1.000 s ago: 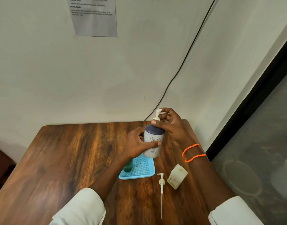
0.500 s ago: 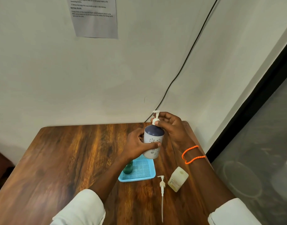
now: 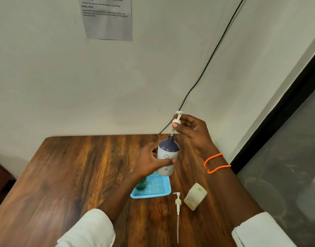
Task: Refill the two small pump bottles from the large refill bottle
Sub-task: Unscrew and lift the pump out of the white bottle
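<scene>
The left hand grips the white, dark-shouldered plastic pump bottle above the blue mesh tray. The right hand pinches its white pump head, raised with the dip tube in the neck. The bottle looks light, rigid and smooth, so its waist is probably the safest hold.

- A wooden table with dark-streaked brown grain carries everything.
- A blue tray lies at the centre.
- A loose pump head lies at 5 o'clock from the tray, its tube pointing to 6 o'clock.
- A pale yellow bottle with no pump stands at 4 o'clock, just beside the pump head.
</scene>
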